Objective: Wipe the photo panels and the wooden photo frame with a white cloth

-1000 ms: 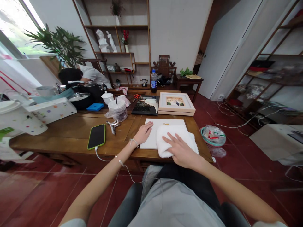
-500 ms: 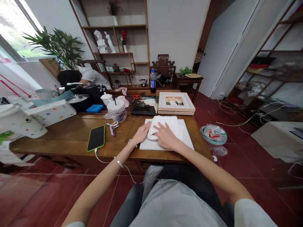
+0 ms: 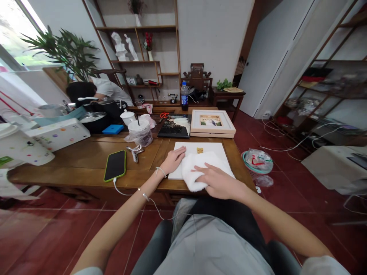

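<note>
A flat white board lies near the table's front edge, with a small golden-brown figure visible on its upper part. My left hand rests on the board's left side, fingers stretched out, holding nothing. Under my right hand is a folded white towel, gripped with the index finger stretched over it. The towel covers the board's lower part and hangs past its front edge. My thumb and some right fingers are partly hidden in the cloth.
Behind the board stand a framed picture and a dark photo panel. To the left lie a charging phone, a silver metal piece and a bagged cup. A cola bottle stands farther back. Someone in white leans down across the table.
My right hand has pulled the towel toward me and slightly right, down the board. The golden-brown figure, covered before, now shows. My left hand stays on the board's left side.
</note>
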Available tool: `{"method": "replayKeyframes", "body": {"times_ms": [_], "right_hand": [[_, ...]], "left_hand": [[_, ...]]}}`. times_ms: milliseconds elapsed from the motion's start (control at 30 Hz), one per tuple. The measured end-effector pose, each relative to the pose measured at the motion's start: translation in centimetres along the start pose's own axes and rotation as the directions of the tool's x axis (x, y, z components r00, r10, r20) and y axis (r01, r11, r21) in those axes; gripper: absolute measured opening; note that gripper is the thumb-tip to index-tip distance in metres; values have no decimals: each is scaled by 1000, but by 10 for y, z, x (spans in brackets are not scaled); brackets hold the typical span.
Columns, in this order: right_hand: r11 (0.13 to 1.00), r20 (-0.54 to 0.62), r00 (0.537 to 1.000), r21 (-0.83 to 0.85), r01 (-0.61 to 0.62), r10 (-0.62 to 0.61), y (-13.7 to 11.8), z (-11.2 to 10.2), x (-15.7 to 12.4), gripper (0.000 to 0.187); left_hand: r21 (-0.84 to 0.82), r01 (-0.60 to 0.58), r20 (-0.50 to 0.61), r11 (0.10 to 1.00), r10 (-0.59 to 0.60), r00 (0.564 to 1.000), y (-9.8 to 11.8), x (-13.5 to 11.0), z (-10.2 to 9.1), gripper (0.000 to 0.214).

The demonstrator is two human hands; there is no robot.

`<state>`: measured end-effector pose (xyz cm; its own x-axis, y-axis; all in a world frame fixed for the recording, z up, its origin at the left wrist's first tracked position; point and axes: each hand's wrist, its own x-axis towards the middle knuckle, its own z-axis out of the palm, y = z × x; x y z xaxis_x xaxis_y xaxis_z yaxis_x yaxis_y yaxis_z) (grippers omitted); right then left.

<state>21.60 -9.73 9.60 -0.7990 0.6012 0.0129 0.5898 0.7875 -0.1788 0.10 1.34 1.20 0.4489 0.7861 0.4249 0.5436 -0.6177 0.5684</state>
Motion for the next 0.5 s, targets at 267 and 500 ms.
{"method": "replayKeyframes", "body": {"times_ms": [267, 500], "right_hand": [[965, -188, 956, -92, -247, 227, 69, 17, 32, 50], [946, -198, 950, -170, -275, 241, 82, 21, 58, 49]], "left_hand": [[13, -17, -2, 1000, 17, 1000, -2, 0, 2, 39], [1, -4, -14, 1000, 4, 1000, 1, 1, 0, 39]]}}
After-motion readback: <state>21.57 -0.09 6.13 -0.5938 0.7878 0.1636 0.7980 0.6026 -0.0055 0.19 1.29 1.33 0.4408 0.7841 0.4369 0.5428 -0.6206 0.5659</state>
